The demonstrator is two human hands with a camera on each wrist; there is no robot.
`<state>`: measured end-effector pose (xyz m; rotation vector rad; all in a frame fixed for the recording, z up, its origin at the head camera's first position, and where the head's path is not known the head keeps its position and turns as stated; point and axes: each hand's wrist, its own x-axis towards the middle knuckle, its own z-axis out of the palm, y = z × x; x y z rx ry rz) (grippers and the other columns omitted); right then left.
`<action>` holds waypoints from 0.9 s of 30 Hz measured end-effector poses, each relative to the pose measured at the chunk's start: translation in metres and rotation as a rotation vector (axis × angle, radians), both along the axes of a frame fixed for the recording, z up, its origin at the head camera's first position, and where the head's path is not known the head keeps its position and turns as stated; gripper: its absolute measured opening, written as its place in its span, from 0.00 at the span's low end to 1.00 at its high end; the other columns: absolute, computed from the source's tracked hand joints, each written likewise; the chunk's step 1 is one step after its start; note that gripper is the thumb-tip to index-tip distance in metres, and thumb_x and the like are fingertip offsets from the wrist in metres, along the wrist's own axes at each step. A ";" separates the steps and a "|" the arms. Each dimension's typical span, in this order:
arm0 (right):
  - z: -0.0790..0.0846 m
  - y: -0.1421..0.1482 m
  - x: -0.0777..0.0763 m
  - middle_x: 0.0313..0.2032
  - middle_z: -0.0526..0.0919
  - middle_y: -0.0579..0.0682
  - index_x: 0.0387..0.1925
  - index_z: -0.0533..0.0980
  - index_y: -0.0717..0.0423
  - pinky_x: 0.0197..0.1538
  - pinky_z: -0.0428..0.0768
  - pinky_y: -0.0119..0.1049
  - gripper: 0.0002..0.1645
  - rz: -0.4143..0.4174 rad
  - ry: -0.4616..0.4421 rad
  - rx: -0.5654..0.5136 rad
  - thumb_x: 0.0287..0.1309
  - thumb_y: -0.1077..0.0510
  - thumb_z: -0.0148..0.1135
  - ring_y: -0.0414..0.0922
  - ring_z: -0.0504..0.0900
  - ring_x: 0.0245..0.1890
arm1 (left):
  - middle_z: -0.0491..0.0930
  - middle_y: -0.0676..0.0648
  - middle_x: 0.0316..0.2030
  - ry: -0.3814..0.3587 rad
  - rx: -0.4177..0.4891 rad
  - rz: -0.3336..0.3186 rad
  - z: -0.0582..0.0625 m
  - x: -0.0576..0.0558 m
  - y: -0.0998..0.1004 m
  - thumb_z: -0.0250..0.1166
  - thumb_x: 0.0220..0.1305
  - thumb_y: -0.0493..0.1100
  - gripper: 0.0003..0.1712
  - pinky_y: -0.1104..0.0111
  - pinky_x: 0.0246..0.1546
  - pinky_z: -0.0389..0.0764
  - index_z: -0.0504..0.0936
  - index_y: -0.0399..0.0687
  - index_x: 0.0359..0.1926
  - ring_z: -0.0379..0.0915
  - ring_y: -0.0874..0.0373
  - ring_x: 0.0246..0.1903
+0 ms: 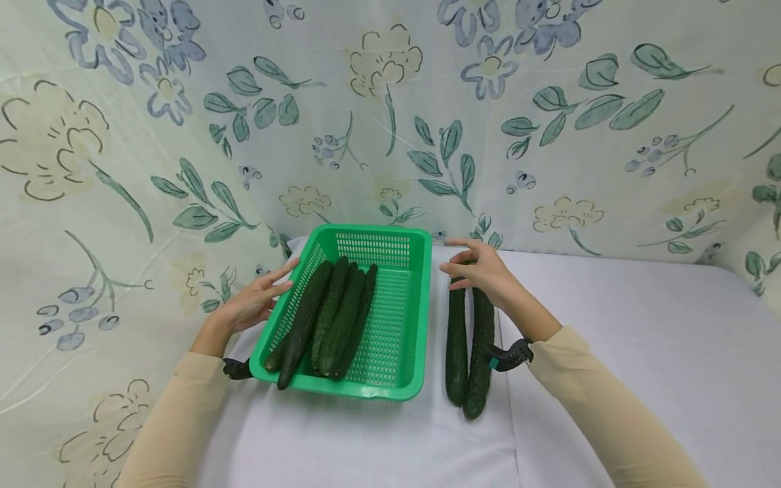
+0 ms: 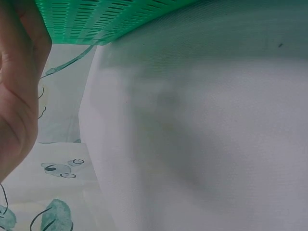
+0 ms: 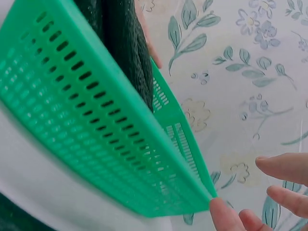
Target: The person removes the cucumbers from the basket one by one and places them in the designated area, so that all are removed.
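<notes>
A green plastic basket (image 1: 390, 392) with slotted walls stands in the middle of the head view. Several dark green cucumbers (image 1: 307, 318) lie lengthwise in its left half, one with its end over the near rim. My left hand (image 1: 249, 303) is at the basket's left side, its extended fingers touching the rim. To the right of the basket, two cucumbers (image 1: 456, 349) lie side by side on the cloth. Above their far ends is my right hand (image 1: 478, 272), fingers spread and loosely bent. The right wrist view shows its fingers (image 3: 284, 167) with nothing between them, close to the basket's corner.
White cloth (image 1: 610, 339) covers the table and extends to the right. A flowered curtain (image 1: 390, 122) hangs along the back and left. Each wrist carries a black strap; the right one (image 1: 511, 355) overlaps the outer loose cucumber in the head view.
</notes>
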<state>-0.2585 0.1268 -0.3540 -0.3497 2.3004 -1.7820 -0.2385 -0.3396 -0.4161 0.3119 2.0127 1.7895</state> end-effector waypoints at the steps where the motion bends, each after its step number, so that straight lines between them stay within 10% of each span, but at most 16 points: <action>1: 0.002 -0.005 0.000 0.49 0.71 0.66 0.73 0.63 0.61 0.44 0.84 0.50 0.36 0.011 -0.001 -0.006 0.66 0.63 0.64 0.51 0.82 0.40 | 0.79 0.51 0.52 0.002 -0.003 0.001 0.000 0.000 0.000 0.48 0.81 0.47 0.36 0.70 0.19 0.66 0.43 0.66 0.80 0.61 0.64 0.15; 27: 0.000 -0.111 -0.003 0.63 0.68 0.70 0.70 0.65 0.59 0.52 0.78 0.57 0.32 0.202 -0.361 -0.116 0.69 0.61 0.62 0.68 0.78 0.54 | 0.75 0.49 0.59 -0.026 0.034 -0.017 0.001 0.001 0.001 0.46 0.81 0.46 0.35 0.72 0.21 0.73 0.42 0.67 0.80 0.70 0.63 0.20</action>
